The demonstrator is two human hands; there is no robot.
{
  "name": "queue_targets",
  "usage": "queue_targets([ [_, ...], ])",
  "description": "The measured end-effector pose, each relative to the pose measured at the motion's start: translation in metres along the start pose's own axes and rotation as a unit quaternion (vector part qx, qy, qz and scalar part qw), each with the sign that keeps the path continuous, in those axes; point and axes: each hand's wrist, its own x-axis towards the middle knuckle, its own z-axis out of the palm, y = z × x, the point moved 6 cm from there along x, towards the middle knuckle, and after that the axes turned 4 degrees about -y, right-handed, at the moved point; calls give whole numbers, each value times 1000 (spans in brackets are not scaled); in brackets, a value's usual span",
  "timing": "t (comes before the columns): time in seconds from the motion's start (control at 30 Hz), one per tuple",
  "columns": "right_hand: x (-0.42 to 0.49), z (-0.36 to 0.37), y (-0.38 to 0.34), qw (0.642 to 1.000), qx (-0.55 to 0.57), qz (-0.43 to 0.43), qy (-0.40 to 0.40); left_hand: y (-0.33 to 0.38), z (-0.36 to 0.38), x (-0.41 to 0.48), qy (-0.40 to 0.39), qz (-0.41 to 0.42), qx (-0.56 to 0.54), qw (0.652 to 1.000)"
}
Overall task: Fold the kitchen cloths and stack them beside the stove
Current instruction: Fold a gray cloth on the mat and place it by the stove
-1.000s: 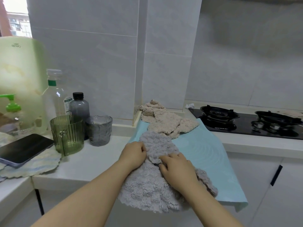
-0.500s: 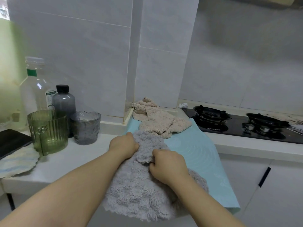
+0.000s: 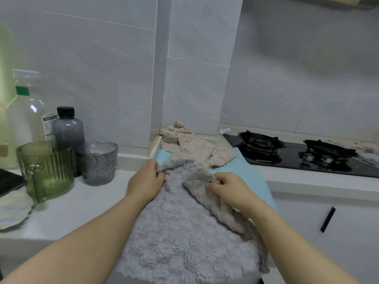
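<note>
The left hand [image 3: 145, 181] curls its fingers [image 3: 158, 171] round a far corner of the grey cloth [image 3: 174, 232] and pinches it just above the tabletop [image 3: 82, 199]. The right hand [image 3: 229, 189] has its fingers [image 3: 213, 184] bent in a pinch on the edge of a flap of the same cloth; this flap is turned over and runs back under the right wrist. The rest of the grey cloth spreads out nearer the person than both sets of fingers and hangs over the front edge.

Under the cloth lies a light blue mat [image 3: 254, 177], showing just right of the right fingers. A crumpled beige cloth [image 3: 196, 150] lies on the mat just beyond both sets of fingers, touching the grey one at its near edge. The stove [image 3: 287, 158] sits farther right of the right fingers, near the beige cloth.

Left of the left fingers stand a grey glass [image 3: 98, 162], a green ribbed cup [image 3: 47, 171], a dark bottle [image 3: 68, 130] and a clear bottle [image 3: 26, 103].
</note>
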Motion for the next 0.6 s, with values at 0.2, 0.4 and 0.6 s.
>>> queue_targets([
  [0.2, 22, -55, 65, 956, 189, 121, 188, -13, -3, 4, 37, -30, -87, 995],
  [0.4, 10, -15, 93, 968, 57, 167, 181, -7, -1, 1, 13, 10, -79, 997],
  [0.6, 6, -18, 81, 969, 36, 97, 222, -2, -1, -2, 2, 4, 11, 1000],
])
